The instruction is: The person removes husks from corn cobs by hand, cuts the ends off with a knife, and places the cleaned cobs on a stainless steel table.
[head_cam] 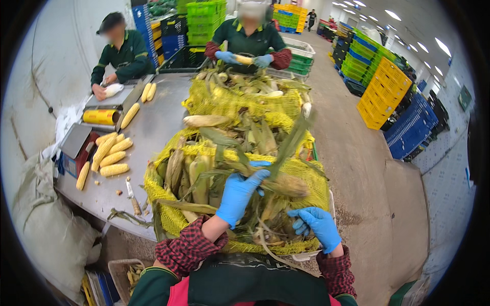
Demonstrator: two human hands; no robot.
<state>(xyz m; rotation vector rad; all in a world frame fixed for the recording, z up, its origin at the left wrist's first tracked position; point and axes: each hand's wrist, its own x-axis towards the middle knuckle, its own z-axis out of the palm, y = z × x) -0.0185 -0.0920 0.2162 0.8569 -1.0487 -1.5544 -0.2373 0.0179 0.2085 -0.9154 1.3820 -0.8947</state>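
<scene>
My left hand (243, 195), in a blue glove, is closed around an ear of corn in its green husk (285, 183), above an open yellow mesh sack (168, 214) of unhusked corn. My right hand (316, 225), also gloved in blue, is at the sack's right side with its fingers bent; whether they pinch a strip of husk I cannot tell. Several husked yellow corn cobs (115, 170) lie on the metal table (153, 114) at the left. Near them rests a knife (132, 195) with a worn handle, its blade pointing away from me.
A second yellow mesh sack (245, 103) of corn stands beyond mine. Across from me a co-worker in blue gloves holds a cob; another handles a white wrapped item beside a roll of film (101, 116). A scale (74, 149) is at left, stacked crates (384, 93) at right.
</scene>
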